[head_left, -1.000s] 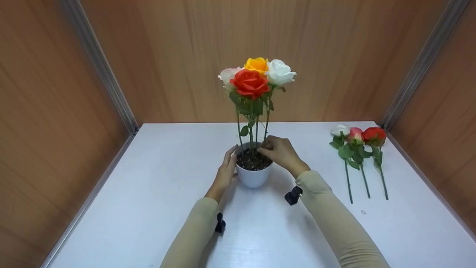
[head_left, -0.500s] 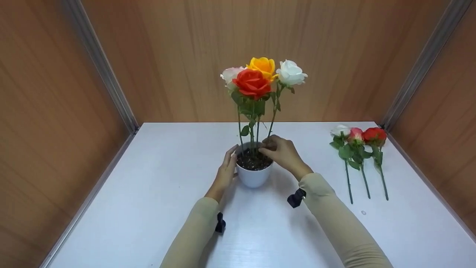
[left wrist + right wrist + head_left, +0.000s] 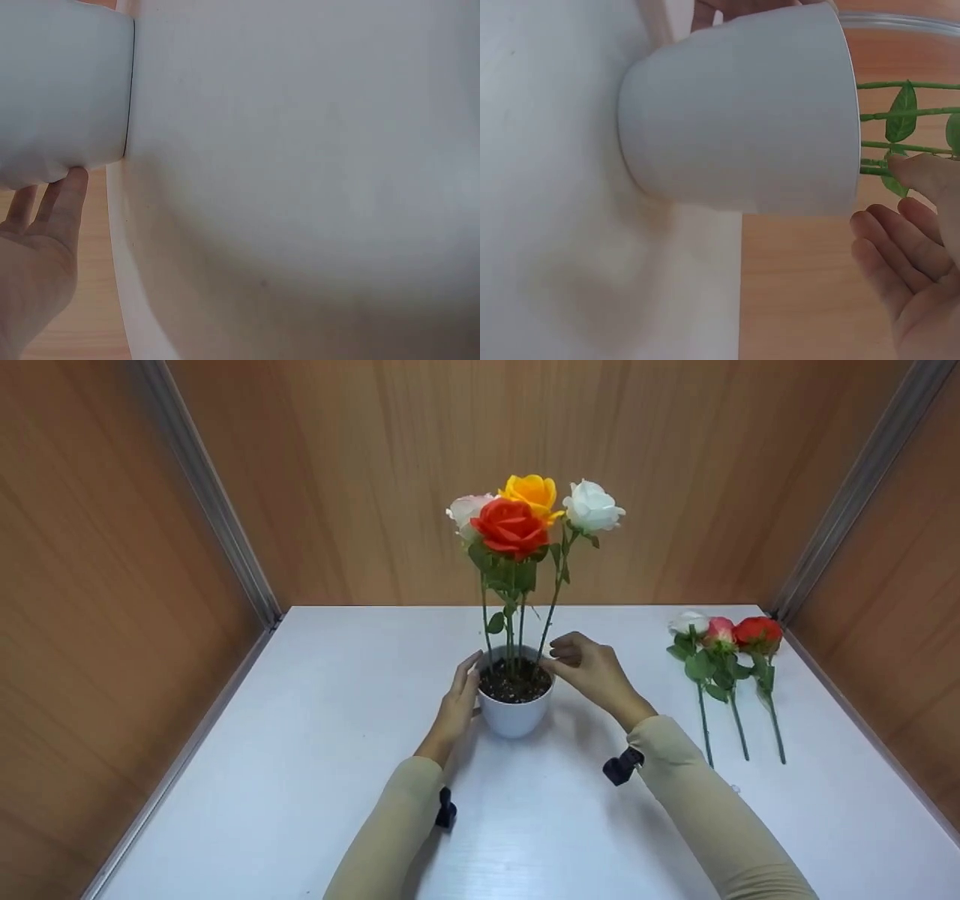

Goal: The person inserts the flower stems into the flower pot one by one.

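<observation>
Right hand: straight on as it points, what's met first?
Most likely the right hand would meet the white rose's stem first; depth is unclear, so the white pot might come sooner.

Stems (image 3: 874, 116) vanish into soil (image 3: 515, 687); pot (image 3: 60, 90) cropped (left wrist view).

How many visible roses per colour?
Red: 2 (potted red rose, loose red rose)
White: 2 (potted white rose, loose white rose)
Yellow-orange: 1 (potted yellow-orange rose)
Pale pink: 1 (potted pale pink rose)
Pink: 1 (loose pink rose)
Total visible: 7
</observation>
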A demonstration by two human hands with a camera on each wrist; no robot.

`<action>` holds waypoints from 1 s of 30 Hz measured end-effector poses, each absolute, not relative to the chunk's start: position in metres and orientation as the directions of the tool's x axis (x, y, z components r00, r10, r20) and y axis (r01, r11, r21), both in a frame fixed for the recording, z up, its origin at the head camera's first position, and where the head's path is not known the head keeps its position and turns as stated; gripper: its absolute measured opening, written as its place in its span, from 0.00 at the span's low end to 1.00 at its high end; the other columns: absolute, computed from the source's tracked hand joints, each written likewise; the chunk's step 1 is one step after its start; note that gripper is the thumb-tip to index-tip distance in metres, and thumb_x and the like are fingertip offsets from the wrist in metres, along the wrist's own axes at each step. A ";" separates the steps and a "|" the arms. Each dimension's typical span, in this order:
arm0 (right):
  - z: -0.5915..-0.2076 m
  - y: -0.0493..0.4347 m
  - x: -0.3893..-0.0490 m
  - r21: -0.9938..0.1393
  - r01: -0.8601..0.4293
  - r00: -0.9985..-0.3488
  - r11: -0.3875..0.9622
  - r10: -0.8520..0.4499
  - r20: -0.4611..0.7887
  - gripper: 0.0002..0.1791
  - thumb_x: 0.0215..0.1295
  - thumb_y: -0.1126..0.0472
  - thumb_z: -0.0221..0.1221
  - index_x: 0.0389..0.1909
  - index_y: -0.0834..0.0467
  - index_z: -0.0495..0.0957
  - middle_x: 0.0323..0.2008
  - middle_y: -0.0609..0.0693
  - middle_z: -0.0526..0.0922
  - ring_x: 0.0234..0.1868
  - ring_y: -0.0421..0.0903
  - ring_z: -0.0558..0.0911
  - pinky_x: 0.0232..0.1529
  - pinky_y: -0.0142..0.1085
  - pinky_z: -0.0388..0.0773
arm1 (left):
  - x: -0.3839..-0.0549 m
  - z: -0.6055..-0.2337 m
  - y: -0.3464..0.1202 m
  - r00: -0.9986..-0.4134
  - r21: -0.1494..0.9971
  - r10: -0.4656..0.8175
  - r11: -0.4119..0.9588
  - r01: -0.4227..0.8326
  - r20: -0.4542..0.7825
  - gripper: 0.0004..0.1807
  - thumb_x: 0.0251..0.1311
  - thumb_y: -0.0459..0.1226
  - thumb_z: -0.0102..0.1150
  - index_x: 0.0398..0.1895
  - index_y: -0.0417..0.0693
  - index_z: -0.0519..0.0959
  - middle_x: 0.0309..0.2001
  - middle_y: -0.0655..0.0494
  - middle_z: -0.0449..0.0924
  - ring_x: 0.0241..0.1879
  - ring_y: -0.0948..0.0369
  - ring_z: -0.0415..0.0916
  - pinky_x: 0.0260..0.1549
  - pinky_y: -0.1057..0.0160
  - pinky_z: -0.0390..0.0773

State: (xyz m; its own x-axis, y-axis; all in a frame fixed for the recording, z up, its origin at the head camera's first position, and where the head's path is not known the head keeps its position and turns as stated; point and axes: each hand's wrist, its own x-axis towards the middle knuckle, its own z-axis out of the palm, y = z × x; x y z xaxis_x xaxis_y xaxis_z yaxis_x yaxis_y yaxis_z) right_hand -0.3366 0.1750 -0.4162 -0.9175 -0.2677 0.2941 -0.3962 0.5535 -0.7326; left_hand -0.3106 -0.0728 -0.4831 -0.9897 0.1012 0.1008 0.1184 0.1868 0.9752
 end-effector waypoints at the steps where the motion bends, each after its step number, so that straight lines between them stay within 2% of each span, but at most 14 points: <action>1: -0.416 0.178 -0.336 -0.726 -0.404 -0.915 0.556 -0.269 0.302 0.22 0.65 0.52 0.68 0.54 0.61 0.78 0.48 0.55 0.86 0.48 0.51 0.86 0.51 0.45 0.83 | -0.311 -0.483 -0.073 -0.990 0.975 0.099 0.188 0.118 0.100 0.29 0.79 0.58 0.29 0.79 0.65 0.54 0.77 0.48 0.55 0.73 0.42 0.56 0.61 0.36 0.70; 6: -0.420 0.194 -0.336 -0.701 -0.428 -0.904 0.570 -0.273 0.330 0.19 0.66 0.55 0.67 0.52 0.62 0.80 0.44 0.56 0.87 0.45 0.52 0.87 0.49 0.46 0.84 | -0.315 -0.488 -0.073 -0.992 0.973 0.086 0.200 0.112 0.096 0.30 0.77 0.60 0.30 0.78 0.67 0.54 0.78 0.51 0.54 0.73 0.43 0.57 0.60 0.36 0.71; 14: -0.434 0.234 -0.341 -0.682 -0.389 -0.921 0.619 -0.240 0.307 0.16 0.67 0.57 0.66 0.50 0.62 0.80 0.43 0.57 0.87 0.45 0.55 0.86 0.48 0.49 0.84 | -0.316 -0.488 -0.072 -0.992 0.973 0.087 0.204 0.108 0.092 0.31 0.77 0.61 0.28 0.79 0.68 0.53 0.77 0.50 0.55 0.72 0.41 0.58 0.62 0.36 0.69; 18: -0.444 0.259 -0.344 -0.681 -0.333 -0.942 0.652 -0.193 0.276 0.16 0.68 0.57 0.65 0.50 0.63 0.80 0.44 0.59 0.87 0.46 0.57 0.85 0.48 0.51 0.83 | -0.315 -0.487 -0.071 -0.992 0.971 0.081 0.211 0.112 0.097 0.30 0.78 0.60 0.29 0.78 0.68 0.54 0.78 0.51 0.54 0.72 0.42 0.58 0.60 0.37 0.71; 24: -0.460 0.296 -0.347 -0.696 -0.218 -0.975 0.684 -0.127 0.181 0.19 0.69 0.56 0.64 0.52 0.65 0.79 0.45 0.63 0.86 0.47 0.58 0.83 0.45 0.47 0.82 | -0.314 -0.488 -0.071 -0.993 0.971 0.071 0.213 0.111 0.097 0.29 0.78 0.59 0.28 0.78 0.67 0.55 0.77 0.50 0.55 0.72 0.42 0.58 0.60 0.37 0.72; 30: -0.464 0.324 -0.346 -0.703 -0.140 -0.990 0.697 -0.092 0.106 0.21 0.71 0.56 0.62 0.55 0.67 0.77 0.49 0.67 0.83 0.49 0.61 0.82 0.47 0.49 0.82 | -0.314 -0.487 -0.071 -0.992 0.971 0.071 0.210 0.115 0.102 0.28 0.79 0.57 0.30 0.78 0.66 0.55 0.77 0.50 0.55 0.72 0.42 0.59 0.59 0.37 0.72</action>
State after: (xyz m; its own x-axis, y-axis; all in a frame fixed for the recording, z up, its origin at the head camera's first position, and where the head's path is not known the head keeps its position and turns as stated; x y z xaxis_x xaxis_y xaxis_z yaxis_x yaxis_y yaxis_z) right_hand -0.3456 0.3241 -0.4645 -0.9901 -0.0923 0.1058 -0.1401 0.6968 -0.7035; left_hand -0.3138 -0.0713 -0.4871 -0.9922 0.0709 0.1021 0.1149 0.2104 0.9708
